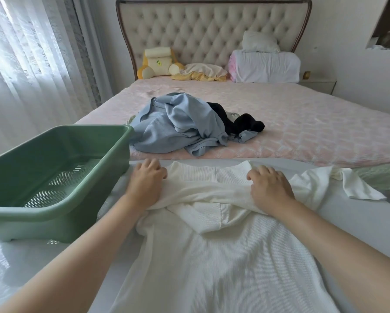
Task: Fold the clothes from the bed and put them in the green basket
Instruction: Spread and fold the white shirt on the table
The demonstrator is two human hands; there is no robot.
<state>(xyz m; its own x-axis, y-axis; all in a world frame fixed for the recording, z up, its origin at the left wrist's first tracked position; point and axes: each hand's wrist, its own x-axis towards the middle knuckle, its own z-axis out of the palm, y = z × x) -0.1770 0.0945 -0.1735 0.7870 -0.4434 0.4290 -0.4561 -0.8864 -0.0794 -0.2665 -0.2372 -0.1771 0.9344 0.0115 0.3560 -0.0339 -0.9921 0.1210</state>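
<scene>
Fingers of left hand and right hand clutched the white shirt; uneven pulling might have skewed the fold.

Soft daylight enters from the left through the sheer curtains, which burn out to near white at the far left. The room is bright, evenly lit and low in contrast, with a slight haze. Shadows are faint and soft-edged: a thin one beneath the green basket at the near left, another under the blue clothes on the bed. The pale sheet at the near left washes out. The wide lens bows the headboard and stretches the forearms toward the near corners. The white top shows crisp ribbing between the left hand and the right hand, smearing into blur at the near edge
</scene>
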